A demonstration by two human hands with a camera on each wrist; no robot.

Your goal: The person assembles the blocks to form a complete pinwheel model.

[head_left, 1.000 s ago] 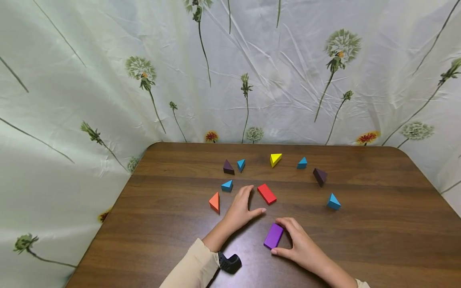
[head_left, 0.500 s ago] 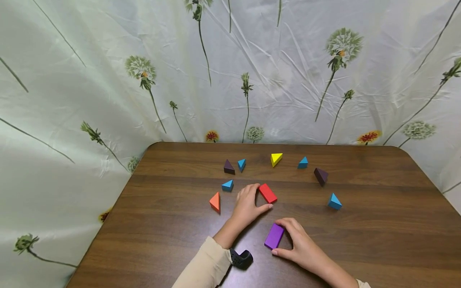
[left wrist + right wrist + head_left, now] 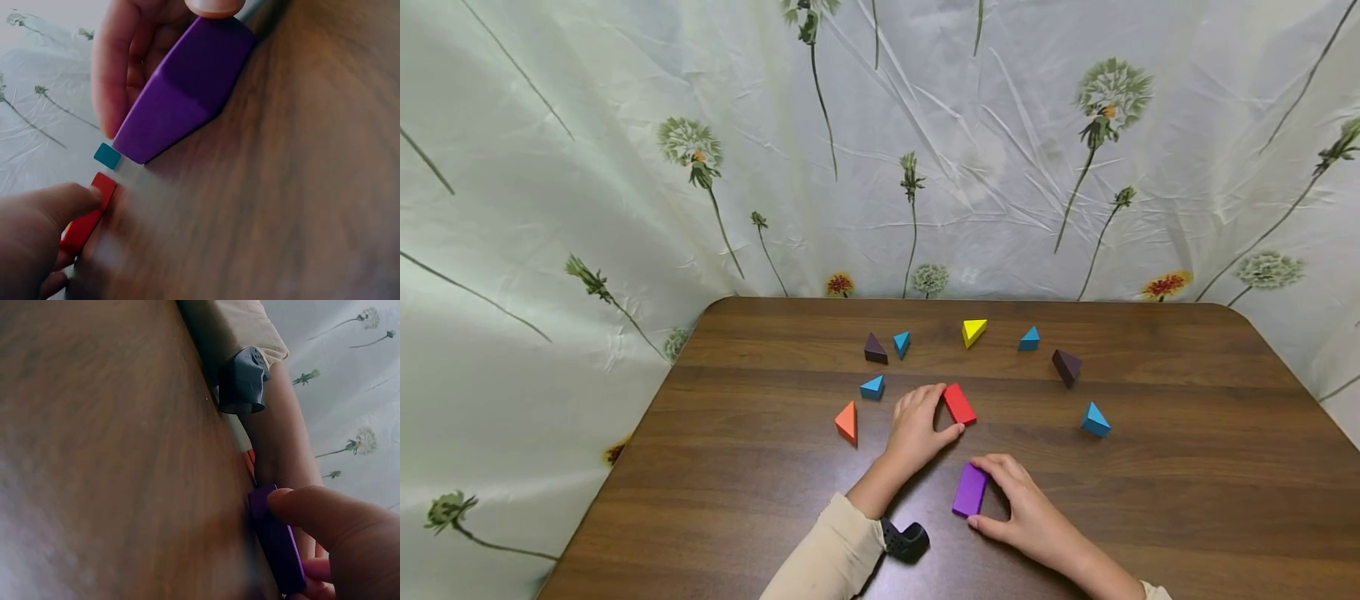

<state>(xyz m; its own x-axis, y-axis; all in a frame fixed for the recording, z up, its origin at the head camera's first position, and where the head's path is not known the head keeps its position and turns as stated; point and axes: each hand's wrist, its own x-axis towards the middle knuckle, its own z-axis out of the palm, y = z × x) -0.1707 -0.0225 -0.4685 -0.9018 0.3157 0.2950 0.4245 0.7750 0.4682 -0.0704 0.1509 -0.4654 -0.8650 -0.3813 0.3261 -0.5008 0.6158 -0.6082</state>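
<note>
We see the left hand [image 3: 917, 429], a second ago short of the red block [image 3: 960, 405], now gripping it; the purple block [image 3: 970, 490] has turned slightly.

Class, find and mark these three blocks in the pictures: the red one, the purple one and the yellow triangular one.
Red block [image 3: 960, 405]: head view, middle of its top face.
Purple block [image 3: 186, 89]: left wrist view, middle of its visible surface.
Yellow triangular block [image 3: 973, 331]: head view, near its visible middle.
</note>
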